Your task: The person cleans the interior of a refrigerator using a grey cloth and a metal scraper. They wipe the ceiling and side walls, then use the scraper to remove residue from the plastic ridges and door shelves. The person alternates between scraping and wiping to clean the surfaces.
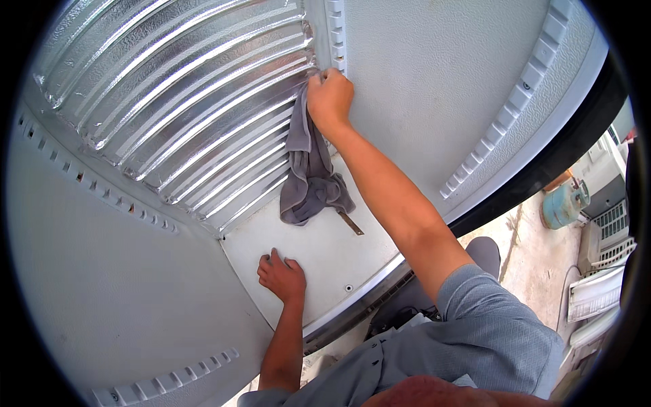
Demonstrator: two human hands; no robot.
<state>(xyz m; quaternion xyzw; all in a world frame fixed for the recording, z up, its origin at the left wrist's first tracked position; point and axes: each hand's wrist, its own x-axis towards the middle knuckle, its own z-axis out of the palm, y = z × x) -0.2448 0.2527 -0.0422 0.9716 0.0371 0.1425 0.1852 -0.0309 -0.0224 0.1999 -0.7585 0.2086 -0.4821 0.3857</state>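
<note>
A grey cloth (pixel 308 163) hangs from my right hand (pixel 330 98), whose fingers are closed around its upper end. That hand is at the right edge of the foil-covered ribbed back wall (pixel 196 102), beside a notched plastic strip. The lower part of the cloth bunches up over the white floor panel (pixel 319 264). From under it sticks out a thin, flat, brownish strip (pixel 350 224), its other end hidden. My left hand (pixel 281 275) is over the floor panel, fingers loosely bent and apart, with nothing visible in it.
Pale side walls (pixel 102 258) with notched shelf rails (pixel 502 115) enclose the cabinet. A small round hole (pixel 348 288) is near the floor panel's front edge. Outside at right stand a blue-green gas cylinder (pixel 560 207) and a grey slatted unit (pixel 608 230) on concrete ground.
</note>
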